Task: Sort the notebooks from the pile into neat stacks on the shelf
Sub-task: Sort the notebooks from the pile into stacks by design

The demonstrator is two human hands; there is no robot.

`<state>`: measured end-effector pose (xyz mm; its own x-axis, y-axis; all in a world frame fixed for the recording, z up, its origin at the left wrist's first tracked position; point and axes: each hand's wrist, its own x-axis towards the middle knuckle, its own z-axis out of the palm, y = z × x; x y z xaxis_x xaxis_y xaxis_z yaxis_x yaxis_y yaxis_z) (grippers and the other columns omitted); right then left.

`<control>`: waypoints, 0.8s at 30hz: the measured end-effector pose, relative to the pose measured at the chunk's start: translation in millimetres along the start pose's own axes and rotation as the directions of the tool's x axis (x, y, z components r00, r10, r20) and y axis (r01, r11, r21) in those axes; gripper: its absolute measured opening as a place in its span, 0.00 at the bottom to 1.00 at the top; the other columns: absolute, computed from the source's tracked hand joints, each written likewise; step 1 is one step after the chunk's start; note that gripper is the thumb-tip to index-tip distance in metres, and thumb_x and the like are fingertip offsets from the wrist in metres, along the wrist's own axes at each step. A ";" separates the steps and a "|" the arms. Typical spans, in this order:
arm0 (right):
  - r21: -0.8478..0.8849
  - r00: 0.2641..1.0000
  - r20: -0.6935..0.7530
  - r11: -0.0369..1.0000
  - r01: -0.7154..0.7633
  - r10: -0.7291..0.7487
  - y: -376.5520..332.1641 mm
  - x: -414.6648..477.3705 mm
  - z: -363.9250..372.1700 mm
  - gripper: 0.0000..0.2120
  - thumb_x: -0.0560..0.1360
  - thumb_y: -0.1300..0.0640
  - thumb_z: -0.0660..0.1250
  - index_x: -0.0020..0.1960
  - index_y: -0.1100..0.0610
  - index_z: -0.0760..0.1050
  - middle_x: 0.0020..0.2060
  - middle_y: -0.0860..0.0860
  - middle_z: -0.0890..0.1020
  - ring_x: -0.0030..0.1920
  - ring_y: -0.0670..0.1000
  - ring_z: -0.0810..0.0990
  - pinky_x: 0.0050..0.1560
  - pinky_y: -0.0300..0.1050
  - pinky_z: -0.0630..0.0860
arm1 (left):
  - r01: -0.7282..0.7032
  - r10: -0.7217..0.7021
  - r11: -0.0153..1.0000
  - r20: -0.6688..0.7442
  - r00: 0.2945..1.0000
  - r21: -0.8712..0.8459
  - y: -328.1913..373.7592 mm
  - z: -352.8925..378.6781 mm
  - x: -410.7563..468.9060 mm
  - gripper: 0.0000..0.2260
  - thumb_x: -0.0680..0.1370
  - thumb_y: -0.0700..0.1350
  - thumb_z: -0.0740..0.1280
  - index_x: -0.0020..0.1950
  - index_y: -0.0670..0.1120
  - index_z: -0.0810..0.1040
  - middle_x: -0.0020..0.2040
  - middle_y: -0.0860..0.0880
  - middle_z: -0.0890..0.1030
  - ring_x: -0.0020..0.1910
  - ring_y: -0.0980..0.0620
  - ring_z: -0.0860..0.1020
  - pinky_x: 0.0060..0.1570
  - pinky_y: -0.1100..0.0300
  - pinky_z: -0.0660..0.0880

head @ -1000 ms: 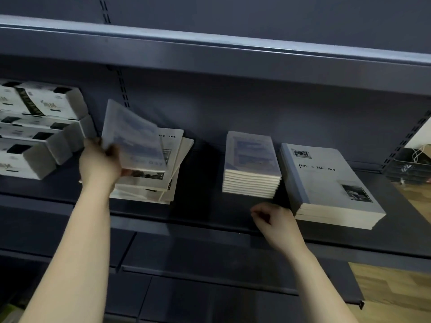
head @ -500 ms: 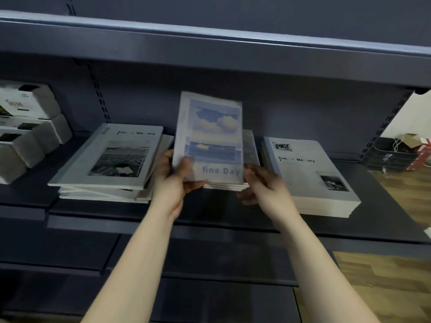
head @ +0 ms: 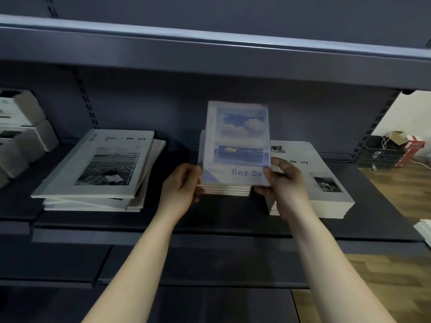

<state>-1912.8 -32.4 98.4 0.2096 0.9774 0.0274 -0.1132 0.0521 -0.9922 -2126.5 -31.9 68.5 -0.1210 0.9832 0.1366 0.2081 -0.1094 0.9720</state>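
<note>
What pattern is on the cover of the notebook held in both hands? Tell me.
The notebook shows blue sky, white clouds and sea; head view.

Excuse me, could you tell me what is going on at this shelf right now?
A person is sorting notebooks on a dark shelf. The left hand and right hand hold a blue notebook by its lower corners, tilted up just above the middle stack of similar ones. To the left lies a loose pile of larger grey notebooks, askew. To the right sits a tidy stack of the same grey kind.
</note>
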 end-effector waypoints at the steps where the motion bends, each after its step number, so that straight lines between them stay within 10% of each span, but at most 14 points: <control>1: -0.011 1.000 -0.017 1.000 -0.001 0.001 -3.5 4.8 0.3 0.10 0.79 0.65 0.60 0.50 0.53 0.76 0.47 0.56 0.82 0.46 0.53 0.82 0.34 0.41 0.81 | -0.027 0.033 0.994 -0.049 0.998 0.107 -8.6 -3.7 1.8 0.10 0.81 0.52 0.59 0.49 0.48 0.75 0.42 0.51 0.81 0.39 0.52 0.81 0.35 0.59 0.77; 8: -0.208 0.998 -0.037 0.976 -0.062 0.056 -0.4 34.9 3.8 0.08 0.79 0.63 0.61 0.53 0.63 0.78 0.48 0.58 0.82 0.43 0.53 0.83 0.36 0.43 0.81 | -0.127 0.180 0.660 0.008 0.984 0.740 -67.6 -13.2 13.8 0.07 0.79 0.49 0.61 0.52 0.50 0.76 0.52 0.49 0.77 0.54 0.47 0.74 0.53 0.51 0.68; 13: -0.389 0.997 -0.062 0.921 0.021 -0.049 8.3 33.9 6.3 0.07 0.78 0.61 0.64 0.45 0.50 0.76 0.42 0.52 0.82 0.41 0.52 0.83 0.37 0.46 0.81 | -0.139 0.230 0.618 -0.010 0.973 0.774 -70.2 -9.3 14.1 0.07 0.78 0.47 0.62 0.54 0.50 0.76 0.54 0.50 0.77 0.56 0.48 0.71 0.53 0.53 0.65; 24: -0.859 0.948 0.182 0.428 0.282 -0.260 22.2 14.5 16.9 0.24 0.71 0.50 0.73 0.65 0.55 0.75 0.59 0.53 0.79 0.60 0.53 0.76 0.54 0.38 0.67 | -0.130 0.226 0.597 -0.011 0.974 0.791 -71.2 -8.7 11.9 0.07 0.78 0.47 0.62 0.53 0.50 0.76 0.54 0.49 0.76 0.56 0.48 0.71 0.53 0.54 0.64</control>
<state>-1928.8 -13.6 78.9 0.0519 0.9506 0.3059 0.8445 0.1218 -0.5216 -2151.2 -13.7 2.6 -0.0812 0.9313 0.3550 0.9081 -0.0777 0.4114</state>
